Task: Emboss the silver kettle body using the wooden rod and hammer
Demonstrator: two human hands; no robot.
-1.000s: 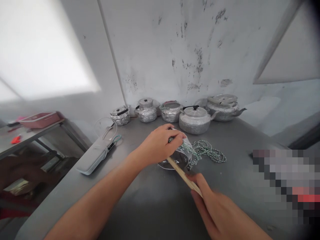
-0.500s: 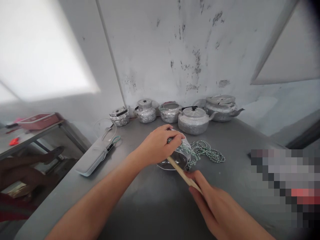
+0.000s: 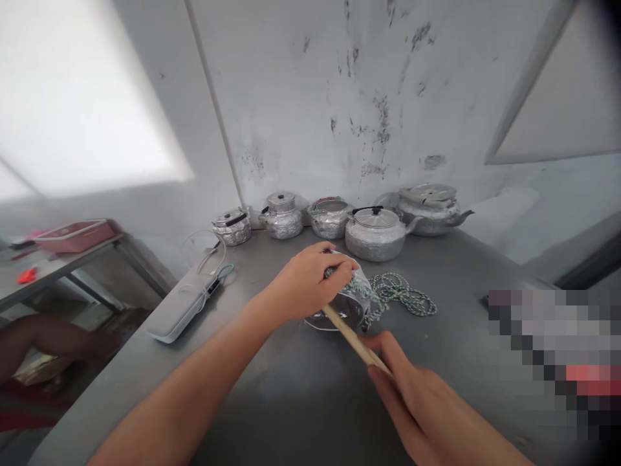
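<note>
A shiny metal pot (image 3: 358,312) lies tilted on the grey table, its opening facing me. My left hand (image 3: 315,275) is closed over its upper side, fingers on a green-and-white cord (image 3: 359,288) that runs along the pot. My right hand (image 3: 402,382) is wrapped round a pale wooden stick (image 3: 356,343). The stick's far end reaches the pot's mouth under my left hand, and its tip is hidden. Loose loops of the same kind of cord (image 3: 405,296) rest on the table just right of the pot.
Several dented metal kettles line the wall, the nearest a lidded kettle (image 3: 376,236). A grey case (image 3: 182,310) with a cable lies left on the table (image 3: 272,401). A pink basket (image 3: 75,236) stands on a side table; part of a person (image 3: 29,343) shows below.
Both my hands and the pot stay nearly in place; the stick has shifted only slightly. At lower left, the other person's limb has drawn back from the gap under the side table.
</note>
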